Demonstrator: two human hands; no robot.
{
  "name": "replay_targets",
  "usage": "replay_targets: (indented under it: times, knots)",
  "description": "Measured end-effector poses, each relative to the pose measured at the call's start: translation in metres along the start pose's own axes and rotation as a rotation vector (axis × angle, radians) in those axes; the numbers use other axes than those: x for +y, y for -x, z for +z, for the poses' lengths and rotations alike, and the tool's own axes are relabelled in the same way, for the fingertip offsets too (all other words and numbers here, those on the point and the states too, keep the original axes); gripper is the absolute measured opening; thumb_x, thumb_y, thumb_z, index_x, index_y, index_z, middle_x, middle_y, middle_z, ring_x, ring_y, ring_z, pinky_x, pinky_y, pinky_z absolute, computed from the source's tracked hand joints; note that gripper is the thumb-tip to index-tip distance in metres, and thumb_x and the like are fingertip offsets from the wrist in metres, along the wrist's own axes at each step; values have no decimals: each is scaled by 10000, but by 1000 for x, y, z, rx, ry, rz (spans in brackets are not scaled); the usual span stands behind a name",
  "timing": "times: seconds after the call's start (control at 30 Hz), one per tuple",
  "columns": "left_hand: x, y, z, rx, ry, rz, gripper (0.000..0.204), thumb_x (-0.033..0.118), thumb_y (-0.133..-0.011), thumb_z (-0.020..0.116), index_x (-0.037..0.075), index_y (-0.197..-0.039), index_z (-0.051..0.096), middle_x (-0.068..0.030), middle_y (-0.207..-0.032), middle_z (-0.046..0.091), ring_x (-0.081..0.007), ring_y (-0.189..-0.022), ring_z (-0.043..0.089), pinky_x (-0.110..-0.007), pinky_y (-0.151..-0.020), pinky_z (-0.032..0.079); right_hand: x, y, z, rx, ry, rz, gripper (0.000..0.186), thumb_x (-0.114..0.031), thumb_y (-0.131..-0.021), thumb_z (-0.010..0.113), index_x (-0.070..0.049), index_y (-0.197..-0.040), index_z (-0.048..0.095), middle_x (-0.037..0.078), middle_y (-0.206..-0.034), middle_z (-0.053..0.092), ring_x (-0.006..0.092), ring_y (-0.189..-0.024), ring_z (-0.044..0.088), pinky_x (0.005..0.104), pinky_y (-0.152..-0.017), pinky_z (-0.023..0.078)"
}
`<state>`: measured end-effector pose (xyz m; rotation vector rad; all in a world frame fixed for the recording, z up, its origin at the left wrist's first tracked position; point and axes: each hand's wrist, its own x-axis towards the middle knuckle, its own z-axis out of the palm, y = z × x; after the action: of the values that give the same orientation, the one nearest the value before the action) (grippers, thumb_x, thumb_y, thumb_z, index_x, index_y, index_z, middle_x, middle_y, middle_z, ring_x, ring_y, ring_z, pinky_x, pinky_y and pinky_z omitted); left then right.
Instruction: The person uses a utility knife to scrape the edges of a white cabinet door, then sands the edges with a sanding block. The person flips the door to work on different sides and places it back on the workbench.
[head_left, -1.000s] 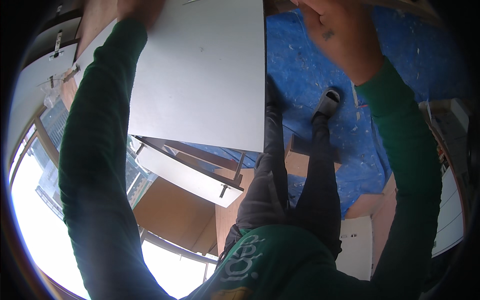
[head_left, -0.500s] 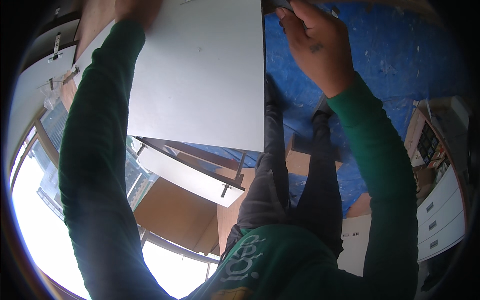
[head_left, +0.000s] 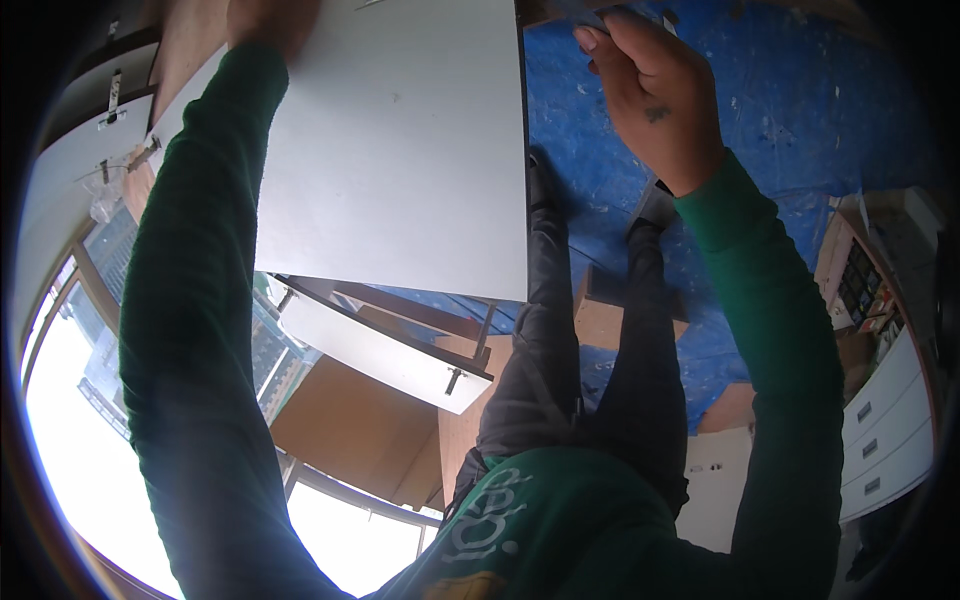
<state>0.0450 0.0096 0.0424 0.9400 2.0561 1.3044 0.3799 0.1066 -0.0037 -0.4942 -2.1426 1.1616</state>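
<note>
Basically, white panel (head_left: 400, 170) is lying L of legs (head_left: 540, 370); blue sheeting (head_left: 790, 110) is spreading underfoot; drawer unit (head_left: 885, 435) is standing far R; L hand (head_left: 270, 18) is sitting at panel's upper L, fingers cropped, can't tell grip; R hand (head_left: 658, 95), curled nearly closed, is pinching thin greyish item (head_left: 578, 12); vs 1s ago, R hand's sitting lower, drawer unit showing more.

White, dark-edged panel (head_left: 400, 170); blue floor sheet (head_left: 790, 110) flecked white; 2 green sleeves (head_left: 195, 290); dark grey trousers (head_left: 540, 390); brown board (head_left: 360, 425).

white panel (head_left: 400, 170) blocks the middle; room opens rightward above blue sheeting (head_left: 800, 130).
</note>
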Motion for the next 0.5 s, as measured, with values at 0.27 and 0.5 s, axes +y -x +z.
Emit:
replay_targets:
  times: [0.27,0.5]
  knots:
    - [-8,-5,-4,-19,-98,4,714,260,-1044,648,-27,-1593,293,-209,-1633,374,-280,-1425,480,-353,-1144,456,-12,19,2,-172,99,-66,99,26,-956,661,-44,-1025,673,102,-906,712,254,-774,699,316,-663,565]
    - [-9,-7,-2,12,-11,-28,694,213,-1050,635,-5,-1606,280,-201,-1645,357,-288,-1427,483,-355,-1137,468,-21,-18,-4,-37,-30,117,165,-25,-995,604,11,-858,520,228,-722,533,392,-614,556,442,-594,435]
